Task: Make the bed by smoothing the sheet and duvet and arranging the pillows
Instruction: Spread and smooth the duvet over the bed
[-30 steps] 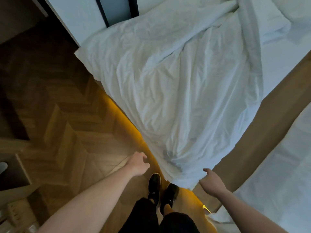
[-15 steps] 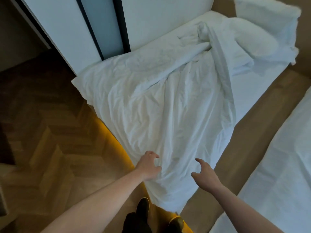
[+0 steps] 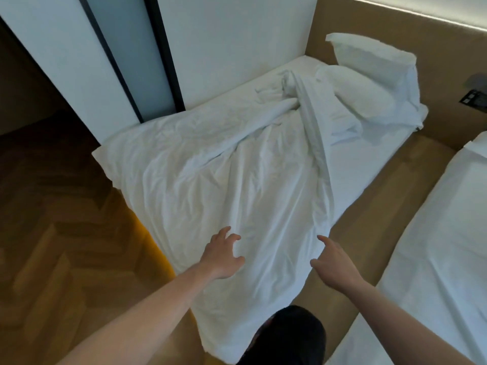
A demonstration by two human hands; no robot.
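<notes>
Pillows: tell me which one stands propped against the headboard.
The rear pillow, upright against the tan headboard. The front pillow lies flat before it, beside the bunched duvet.

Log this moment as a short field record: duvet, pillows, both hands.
duvet: crumpled, bunched toward the head end, its corner draped over the foot of the bed
pillows: two, piled at the headboard
sheet: bare on the right side
left hand: fingers spread, at the duvet, gripping nothing
right hand: open, at the duvet's right edge
</notes>
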